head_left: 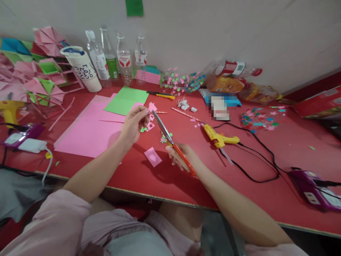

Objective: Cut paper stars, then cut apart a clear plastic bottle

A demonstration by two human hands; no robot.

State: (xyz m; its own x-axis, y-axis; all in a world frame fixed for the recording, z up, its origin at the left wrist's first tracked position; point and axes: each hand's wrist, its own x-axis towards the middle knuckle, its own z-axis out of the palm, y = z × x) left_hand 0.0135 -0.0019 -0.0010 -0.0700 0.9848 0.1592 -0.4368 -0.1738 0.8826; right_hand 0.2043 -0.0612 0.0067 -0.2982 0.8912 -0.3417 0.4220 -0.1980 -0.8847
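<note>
A pair of scissors (pixel 166 133) with orange-red handles lies in my right hand (pixel 183 156), which is closed round the handles. The blades point up and to the left and look together. My left hand (pixel 135 122) pinches a small piece of pink paper (pixel 152 107) beside the tips of the scissors. Behind and below that hand are cut paper scraps (pixel 150 125) in pink and green. A little heap of paper stars (pixel 163 138) sits near the blades, partly covered by them. Nearer to me a small pink paper square (pixel 153 157) lies flat on the table.
Large pink sheets (pixel 87 124) and a green sheet (pixel 128 101) lie to the left. A yellow glue gun (pixel 220 137) with a looping black cord rests on the right. Bottles (pixel 124 60), a white cup (pixel 85 71), a cutter (pixel 162 95) and a purple power strip (pixel 314 190) surround the area.
</note>
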